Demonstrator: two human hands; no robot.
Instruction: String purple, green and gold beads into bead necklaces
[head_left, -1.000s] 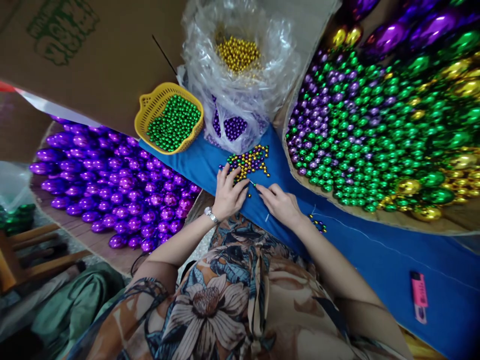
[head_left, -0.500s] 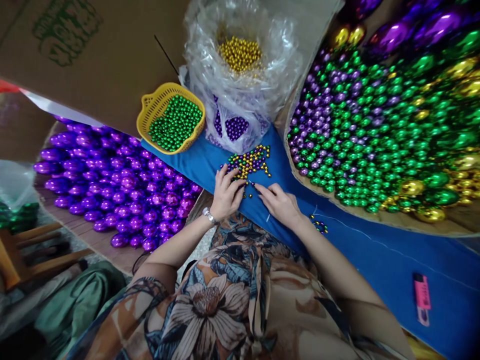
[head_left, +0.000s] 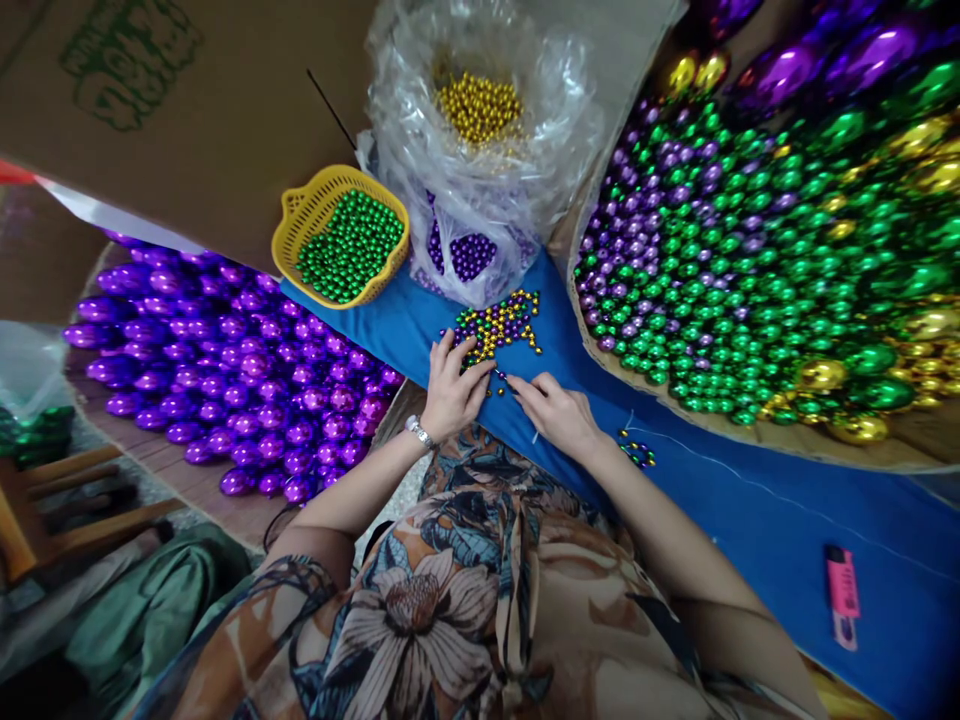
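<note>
My left hand, with a shiny bracelet on its wrist, has its fingers spread at the near edge of a patch of small gold, green and purple beads. Its thumb and forefinger reach toward the right hand. My right hand pinches the thin end of a thread, with a dark bead at its tip, between thumb and forefinger. The fingertips of both hands are a short gap apart. Several loose gold beads lie just below. Beside my right wrist are a few strung beads and a pale thread.
A yellow basket of green beads stands at the back left. Behind the patch, clear plastic bags hold gold and purple beads. Cardboard boxes of larger beads flank me. A pink lighter-like object lies on the blue cloth.
My right hand has shifted slightly down and toward me, and the bead at its fingertips has moved down with it. My left hand stays nearly still over the beads.
</note>
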